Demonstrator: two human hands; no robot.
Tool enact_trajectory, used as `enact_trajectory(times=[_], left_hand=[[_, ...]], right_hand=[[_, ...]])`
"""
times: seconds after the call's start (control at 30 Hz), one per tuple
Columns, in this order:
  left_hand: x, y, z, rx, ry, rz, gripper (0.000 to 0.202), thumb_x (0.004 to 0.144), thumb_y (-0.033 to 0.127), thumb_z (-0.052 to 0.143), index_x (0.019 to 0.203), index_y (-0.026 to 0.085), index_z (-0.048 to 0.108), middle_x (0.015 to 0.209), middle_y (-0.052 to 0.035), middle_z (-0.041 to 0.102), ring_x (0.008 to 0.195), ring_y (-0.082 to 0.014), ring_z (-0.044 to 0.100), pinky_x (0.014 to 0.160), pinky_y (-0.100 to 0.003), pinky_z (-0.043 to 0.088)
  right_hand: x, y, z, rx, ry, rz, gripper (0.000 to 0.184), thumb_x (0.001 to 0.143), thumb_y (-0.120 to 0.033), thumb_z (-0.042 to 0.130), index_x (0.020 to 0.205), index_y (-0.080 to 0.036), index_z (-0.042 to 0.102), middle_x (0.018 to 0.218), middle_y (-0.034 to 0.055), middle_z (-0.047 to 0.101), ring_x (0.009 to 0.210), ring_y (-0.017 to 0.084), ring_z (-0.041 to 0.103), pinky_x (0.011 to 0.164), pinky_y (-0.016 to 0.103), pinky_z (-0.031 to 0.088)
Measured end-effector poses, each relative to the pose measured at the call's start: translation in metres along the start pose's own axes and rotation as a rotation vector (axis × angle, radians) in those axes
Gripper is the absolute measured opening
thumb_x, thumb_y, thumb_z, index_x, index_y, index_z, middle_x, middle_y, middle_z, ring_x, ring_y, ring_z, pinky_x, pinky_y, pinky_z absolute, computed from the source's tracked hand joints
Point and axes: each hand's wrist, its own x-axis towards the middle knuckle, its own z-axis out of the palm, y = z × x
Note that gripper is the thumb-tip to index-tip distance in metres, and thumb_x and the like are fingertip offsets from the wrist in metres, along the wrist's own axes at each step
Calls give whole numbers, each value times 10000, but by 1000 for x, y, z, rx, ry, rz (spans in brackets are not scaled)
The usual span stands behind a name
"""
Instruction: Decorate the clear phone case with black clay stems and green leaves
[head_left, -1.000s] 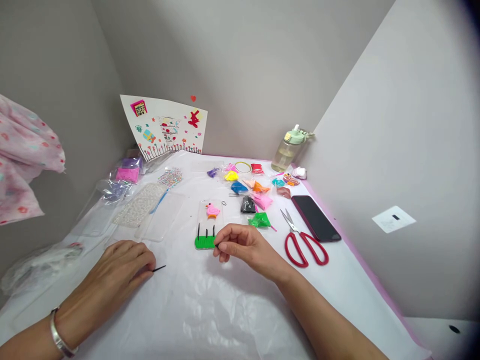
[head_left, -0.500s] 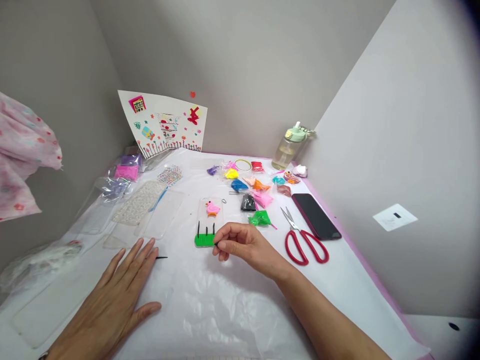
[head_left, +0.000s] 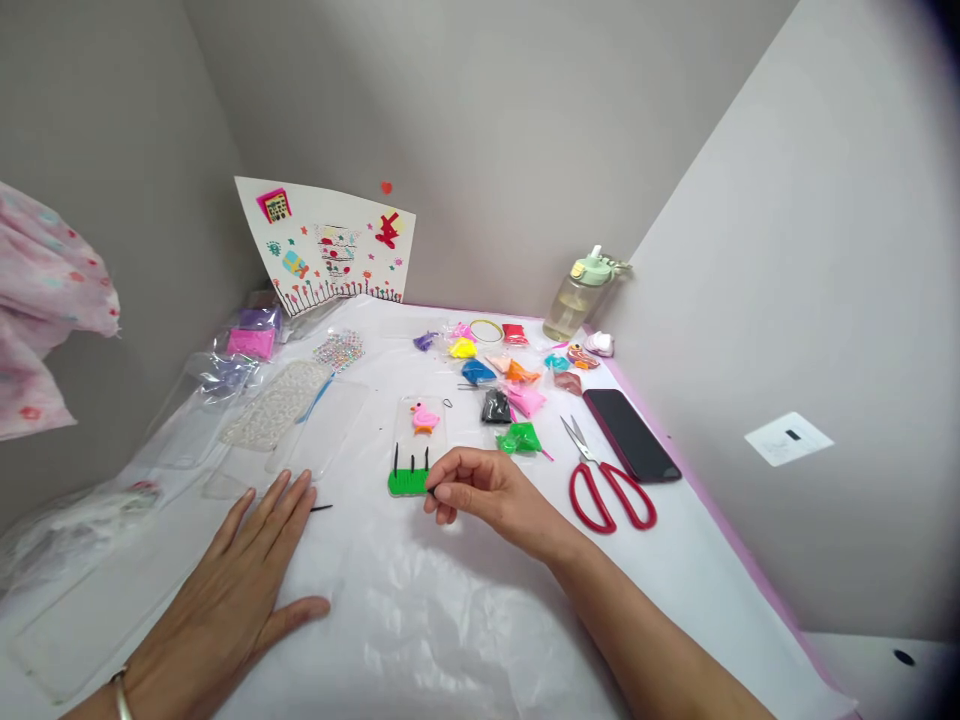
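Observation:
My left hand [head_left: 244, 580] lies flat on the white table covering, fingers stretched out. A thin black clay strip [head_left: 321, 508] pokes out from beside its fingertips; the rest is hidden under the hand. My right hand [head_left: 469, 485] is closed in a pinch on a small black piece of clay [head_left: 430, 491], mostly hidden by the fingers. Just left of that hand lies a clear phone case [head_left: 405, 420]. It bears a pink clay duck [head_left: 425, 417], a green clay strip [head_left: 407, 482] along its near end and several upright black clay lines.
Red-handled scissors [head_left: 592, 480] and a dark phone [head_left: 632, 435] lie at right. Bags of coloured clay [head_left: 478, 372] are spread behind my right hand. A water bottle [head_left: 575, 300] stands at the back. Clear cases [head_left: 330, 430], beads [head_left: 339, 350] and plastic bags [head_left: 75, 530] lie at left.
My left hand has slid slightly forward on the table, and the visible tip of the black clay strip has shifted with it. My right hand stays nearly still.

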Motion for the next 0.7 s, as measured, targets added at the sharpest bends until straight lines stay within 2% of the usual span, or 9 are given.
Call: enact_trajectory(times=[0.23, 0.33, 0.5, 0.57, 0.7], left_hand=[[-37, 8, -5, -5, 21, 101, 1163, 778, 794, 551, 1601, 82, 141, 1568, -225, 414, 1481, -399, 293, 1233, -490, 59], [-28, 5, -3, 1, 18, 86, 1131, 811, 780, 528, 1598, 69, 137, 1571, -222, 411, 1487, -381, 287, 1235, -473, 51], [-3, -6, 0, 15, -10, -22, 1034, 887, 753, 427, 1608, 103, 70, 1609, -202, 349, 1490, -369, 296, 1217, -497, 122], [-8, -7, 0, 14, -5, -13, 1039, 876, 751, 455, 1609, 114, 85, 1607, -199, 354, 1481, -374, 315, 1217, -496, 120], [-36, -3, -3, -8, 15, 74, 1117, 804, 773, 541, 1606, 109, 134, 1575, -212, 407, 1439, -407, 381, 1222, -492, 99]], right_hand=[[1, 2, 0, 5, -4, 13, 229, 829, -375, 763, 891, -168, 687, 790, 19, 703, 659, 110, 606, 665, 260, 481], [1, 2, 1, 0, -9, 9, 230, 832, -376, 762, 891, -167, 686, 802, 23, 707, 663, 112, 610, 668, 262, 483], [1, 2, 0, -5, -6, 3, 246, 837, -383, 757, 905, -161, 676, 797, 25, 705, 658, 111, 610, 669, 264, 483], [2, 2, 0, -2, -7, 3, 240, 838, -377, 757, 901, -160, 676, 796, 24, 704, 658, 110, 610, 669, 262, 483], [1, 3, 0, 1, -12, 4, 216, 842, -363, 754, 893, -166, 683, 802, 21, 706, 662, 108, 613, 669, 257, 484]])
